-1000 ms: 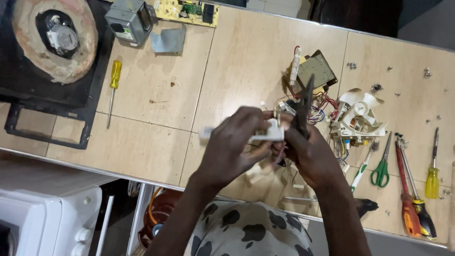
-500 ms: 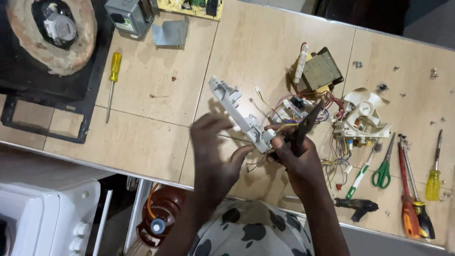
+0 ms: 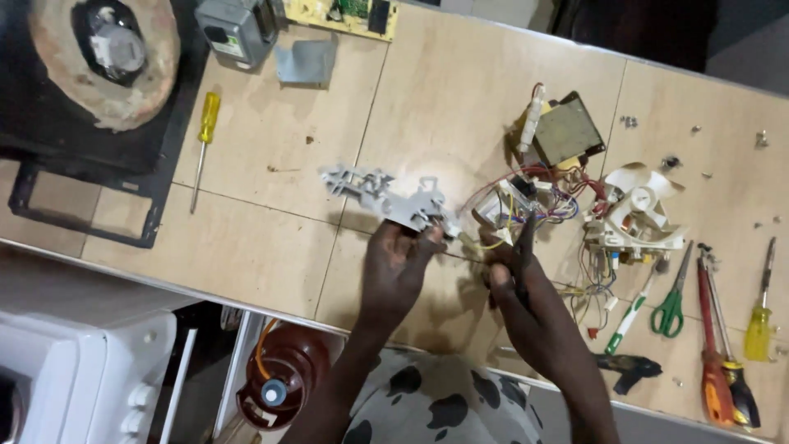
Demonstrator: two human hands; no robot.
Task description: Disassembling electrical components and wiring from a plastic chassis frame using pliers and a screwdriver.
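Bracket (image 3: 386, 200) at frame centre on table (image 3: 271, 255); screwdriver (image 3: 203, 140) to its left; wire bundle (image 3: 534, 205) right; fan (image 3: 637, 215) further right; scissors (image 3: 672, 296) lower right

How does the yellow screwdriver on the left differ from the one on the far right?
The left yellow screwdriver lies alone near the black tray; the right yellow screwdriver lies among pliers and green scissors. The left one's handle points away from the person, the right one's toward them. Neither is held.

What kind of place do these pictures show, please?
Probably a small appliance repair workbench. Taken-out parts lie on the pale wooden table: a white plastic fan, a tangle of coloured wires, and hand tools such as green-handled scissors and a yellow-handled screwdriver.
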